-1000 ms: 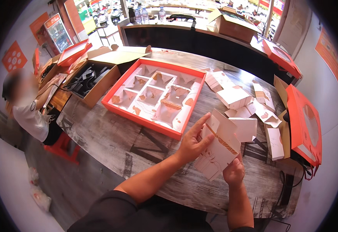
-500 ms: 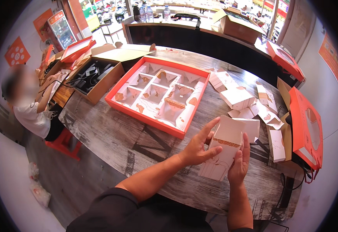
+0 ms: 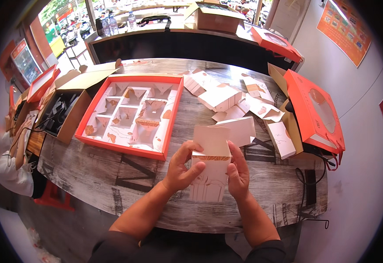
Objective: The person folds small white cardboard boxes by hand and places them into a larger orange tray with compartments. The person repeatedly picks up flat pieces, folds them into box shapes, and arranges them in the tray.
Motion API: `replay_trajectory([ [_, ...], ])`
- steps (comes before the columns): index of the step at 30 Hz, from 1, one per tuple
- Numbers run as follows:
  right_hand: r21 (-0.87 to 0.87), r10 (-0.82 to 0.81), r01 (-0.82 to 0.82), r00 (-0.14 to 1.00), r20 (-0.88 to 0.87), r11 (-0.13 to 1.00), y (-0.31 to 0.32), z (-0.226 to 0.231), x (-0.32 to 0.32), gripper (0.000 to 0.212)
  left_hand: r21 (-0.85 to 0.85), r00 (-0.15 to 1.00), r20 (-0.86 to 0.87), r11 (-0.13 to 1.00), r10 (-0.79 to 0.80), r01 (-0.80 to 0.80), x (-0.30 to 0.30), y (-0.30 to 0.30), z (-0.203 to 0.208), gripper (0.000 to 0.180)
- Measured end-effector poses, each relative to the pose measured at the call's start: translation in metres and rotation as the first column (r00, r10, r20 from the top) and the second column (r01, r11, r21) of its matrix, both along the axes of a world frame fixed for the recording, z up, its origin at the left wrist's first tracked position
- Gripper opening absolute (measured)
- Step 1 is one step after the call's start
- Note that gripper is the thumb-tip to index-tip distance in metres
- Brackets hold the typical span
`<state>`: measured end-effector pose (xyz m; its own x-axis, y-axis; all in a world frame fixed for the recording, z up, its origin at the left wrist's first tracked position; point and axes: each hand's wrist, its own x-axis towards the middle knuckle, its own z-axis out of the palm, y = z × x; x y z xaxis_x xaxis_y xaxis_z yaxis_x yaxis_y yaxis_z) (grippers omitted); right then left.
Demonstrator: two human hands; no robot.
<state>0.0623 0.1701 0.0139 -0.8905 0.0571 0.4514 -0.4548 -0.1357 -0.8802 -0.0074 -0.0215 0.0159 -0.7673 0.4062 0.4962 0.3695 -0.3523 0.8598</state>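
Note:
Between my two hands stands a small white carton (image 3: 209, 179) with a brown patterned band near its top and one flap raised. My left hand (image 3: 183, 168) grips its left side, thumb across the front corner. On the right side, the fingers and thumb of my right hand (image 3: 238, 171) press against the carton. Just behind it lies a white carton (image 3: 243, 130), partly hidden by the raised flap. To the left rests a large red-rimmed tray box (image 3: 165, 154) with white patterned dividers forming several compartments.
Several white cartons (image 3: 220, 97) lie piled beyond my hands. At the right stands an orange-red box with an oval window (image 3: 316, 109), a black cable (image 3: 303, 179) near it. A cardboard box of black gear (image 3: 62, 109) sits at the left, beside a seated person (image 3: 14, 171).
The view has turned to the right, so the table and boxes sit further left in the picture. Both hands still hold the carton, which now looks more upright.

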Motion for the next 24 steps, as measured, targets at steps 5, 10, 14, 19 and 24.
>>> replay_trajectory([
  [5,0.081,-0.029,0.027,0.999,0.028,0.996,0.003,-0.006,-0.001,0.051,-0.016,1.0,-0.03,1.0,-0.006,0.005,-0.002,0.0,0.0,0.027],
  [10,0.125,-0.026,0.031,0.999,-0.037,0.992,-0.002,0.007,-0.004,0.037,-0.044,0.999,-0.031,0.999,0.009,-0.01,-0.003,-0.001,-0.006,0.031],
  [14,0.18,-0.083,0.088,0.996,-0.033,0.98,0.0,0.002,-0.005,0.023,-0.091,0.998,-0.061,0.995,0.026,-0.031,-0.005,-0.002,-0.011,0.031],
  [19,0.205,-0.111,0.112,0.994,-0.018,0.972,0.001,0.005,-0.004,0.016,-0.116,0.997,-0.034,0.991,0.066,-0.07,-0.002,0.001,-0.005,0.026],
  [24,0.301,-0.117,0.134,0.99,-0.073,0.944,0.005,0.001,-0.007,0.021,-0.09,0.999,-0.022,0.995,0.043,-0.045,-0.004,0.001,-0.004,0.023],
])
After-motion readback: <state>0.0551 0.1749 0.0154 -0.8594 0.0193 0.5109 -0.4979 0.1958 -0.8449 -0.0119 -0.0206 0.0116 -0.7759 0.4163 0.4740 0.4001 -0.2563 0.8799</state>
